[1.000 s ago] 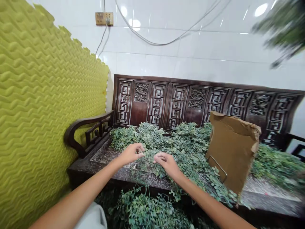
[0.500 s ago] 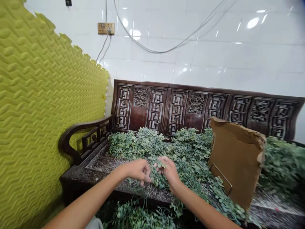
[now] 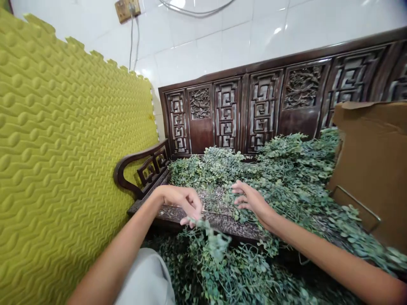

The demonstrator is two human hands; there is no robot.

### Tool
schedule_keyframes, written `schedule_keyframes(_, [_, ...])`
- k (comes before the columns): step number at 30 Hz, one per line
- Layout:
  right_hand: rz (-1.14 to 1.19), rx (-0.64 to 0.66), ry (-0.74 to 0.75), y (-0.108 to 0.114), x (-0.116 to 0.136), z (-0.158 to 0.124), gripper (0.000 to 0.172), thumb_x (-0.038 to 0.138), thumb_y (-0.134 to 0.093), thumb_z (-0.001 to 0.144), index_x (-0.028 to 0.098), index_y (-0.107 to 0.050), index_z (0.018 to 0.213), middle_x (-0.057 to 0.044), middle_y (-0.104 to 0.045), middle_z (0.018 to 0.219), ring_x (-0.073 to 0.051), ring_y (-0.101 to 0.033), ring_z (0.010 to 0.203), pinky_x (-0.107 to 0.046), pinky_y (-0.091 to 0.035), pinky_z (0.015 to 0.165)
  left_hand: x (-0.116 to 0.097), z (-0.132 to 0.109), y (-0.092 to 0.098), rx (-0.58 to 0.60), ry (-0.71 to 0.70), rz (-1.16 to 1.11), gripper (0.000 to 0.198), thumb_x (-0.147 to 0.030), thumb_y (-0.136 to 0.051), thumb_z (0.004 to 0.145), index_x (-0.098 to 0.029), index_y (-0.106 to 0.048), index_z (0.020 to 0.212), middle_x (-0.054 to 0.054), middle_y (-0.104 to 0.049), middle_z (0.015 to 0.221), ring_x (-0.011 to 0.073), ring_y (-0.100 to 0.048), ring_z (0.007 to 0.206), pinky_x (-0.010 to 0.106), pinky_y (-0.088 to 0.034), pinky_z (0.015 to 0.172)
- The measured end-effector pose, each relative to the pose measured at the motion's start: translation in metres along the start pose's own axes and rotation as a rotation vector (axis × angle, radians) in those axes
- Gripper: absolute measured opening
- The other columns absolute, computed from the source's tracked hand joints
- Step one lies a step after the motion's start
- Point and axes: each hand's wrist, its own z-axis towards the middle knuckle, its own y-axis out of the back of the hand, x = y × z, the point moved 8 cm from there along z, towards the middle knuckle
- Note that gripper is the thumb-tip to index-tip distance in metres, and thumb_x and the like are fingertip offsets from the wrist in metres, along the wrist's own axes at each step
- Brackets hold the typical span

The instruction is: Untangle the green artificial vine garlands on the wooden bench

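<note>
With the view as a clock face, a yellow foam mat (image 3: 79, 161) stands at nine. The left forearm climbs from between seven and eight, its wrist bent sharply so that the left hand (image 3: 187, 203) droops, knuckles up, between six and seven. Its fingertips pinch one end of a leafy green sprig (image 3: 218, 243), blurred, which hangs at six in front of the lower foliage (image 3: 241, 275). The right hand (image 3: 251, 201) is between four and five, fingers loosely spread and aimed toward nine, its forearm slanting in from four. Beyond it, the upper foliage (image 3: 295, 169) covers the wooden bench around three, beside cardboard (image 3: 375, 169).
</note>
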Motion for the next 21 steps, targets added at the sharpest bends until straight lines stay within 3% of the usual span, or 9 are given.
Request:
schedule_keyframes(3, [-0.137, 0.229, -0.03, -0.023, -0.009, -0.013, 0.034, 0.049, -0.056, 0.087, 0.019, -0.063, 0.102, -0.008, -0.063, 0.105, -0.01, -0.06, 0.059, -0.022, -0.05, 0.052, -0.021, -0.009, 0.008, -0.138, -0.204, -0.114, 0.038, -0.052, -0.081, 0.066, -0.015, -0.071, 0.07, 0.006, -0.069, 0.073, 0.0171, -0.061, 0.067, 0.029, -0.051, 0.066])
schedule_keyframes(6, [-0.336, 0.527, -0.068, -0.052, -0.032, -0.033, 0.052, 0.054, -0.057, 0.087, 0.021, -0.054, 0.127, -0.008, -0.066, 0.105, -0.01, -0.06, 0.056, -0.025, -0.051, 0.056, -0.014, 0.001, 0.014, -0.226, -0.197, -0.083, 0.05, -0.058, -0.084, 0.058, -0.014, -0.073, 0.078, 0.006, -0.071, 0.078, 0.018, -0.063, 0.072, 0.028, -0.051, 0.071])
schedule_keyframes(8, [-0.42, 0.686, -0.045, -0.07, -0.046, -0.048, 0.067, 0.057, -0.058, 0.085, 0.022, -0.043, 0.14, -0.009, -0.066, 0.106, -0.012, -0.061, 0.059, -0.026, -0.05, 0.056, -0.001, 0.013, 0.008, -0.123, -0.093, -0.017, 0.053, -0.06, -0.083, 0.056, -0.013, -0.074, 0.08, 0.006, -0.072, 0.08, 0.0187, -0.064, 0.074, 0.028, -0.052, 0.073])
schedule_keyframes(10, [-0.5, 0.765, 0.083, -0.088, -0.052, -0.059, 0.068, 0.056, -0.059, 0.084, 0.021, -0.042, 0.14, -0.011, -0.063, 0.117, -0.017, -0.065, 0.076, -0.029, -0.052, 0.064, 0.016, 0.019, -0.007, 0.095, 0.064, 0.023, 0.051, -0.061, -0.08, 0.061, -0.013, -0.076, 0.08, 0.005, -0.072, 0.076, 0.0198, -0.066, 0.075, 0.029, -0.052, 0.078])
schedule_keyframes(12, [-0.672, 0.738, 0.225, -0.101, -0.056, -0.066, 0.063, 0.051, -0.063, 0.082, 0.019, -0.05, 0.135, -0.014, -0.059, 0.125, -0.025, -0.063, 0.099, -0.034, -0.051, 0.079, 0.036, 0.017, -0.014, 0.242, 0.256, 0.049, 0.05, -0.063, -0.074, 0.069, -0.015, -0.078, 0.084, 0.006, -0.073, 0.073, 0.0204, -0.067, 0.078, 0.029, -0.052, 0.08])
schedule_keyframes(13, [-0.774, 0.687, 0.269, -0.104, -0.058, -0.066, 0.06, 0.047, -0.067, 0.079, 0.018, -0.055, 0.131, -0.014, -0.058, 0.126, -0.028, -0.06, 0.105, -0.037, -0.048, 0.085, 0.045, 0.015, -0.012, 0.228, 0.34, 0.056, 0.051, -0.065, -0.071, 0.072, -0.016, -0.078, 0.086, 0.006, -0.073, 0.071, 0.0201, -0.068, 0.078, 0.029, -0.052, 0.079])
schedule_keyframes(15, [-0.92, 0.576, 0.287, -0.107, -0.061, -0.065, 0.048, 0.037, -0.071, 0.074, 0.019, -0.063, 0.119, -0.013, -0.062, 0.119, -0.03, -0.06, 0.106, -0.038, -0.045, 0.087, 0.06, 0.014, 0.006, 0.036, 0.437, 0.068, 0.055, -0.069, -0.066, 0.073, -0.018, -0.077, 0.088, 0.004, -0.07, 0.063, 0.0178, -0.067, 0.071, 0.027, -0.052, 0.072])
schedule_keyframes(18, [-0.932, 0.446, 0.265, -0.104, -0.061, -0.061, 0.024, 0.019, -0.07, 0.07, 0.023, -0.07, 0.093, -0.005, -0.069, 0.094, -0.025, -0.063, 0.093, -0.032, -0.043, 0.079, 0.07, 0.012, 0.032, -0.296, 0.423, 0.058, 0.061, -0.073, -0.063, 0.072, -0.016, -0.074, 0.091, 0.0, -0.062, 0.05, 0.014, -0.06, 0.053, 0.023, -0.046, 0.054])
schedule_keyframes(21, [-0.872, 0.339, 0.214, -0.092, -0.062, -0.05, 0.014, 0.016, -0.071, 0.066, 0.023, -0.067, 0.078, 0.0, -0.069, 0.076, -0.02, -0.063, 0.08, -0.027, -0.04, 0.069, 0.073, 0.013, 0.041, -0.424, 0.362, 0.074, 0.063, -0.073, -0.065, 0.07, -0.016, -0.069, 0.095, -0.002, -0.059, 0.052, 0.012, -0.056, 0.048, 0.021, -0.037, 0.046])
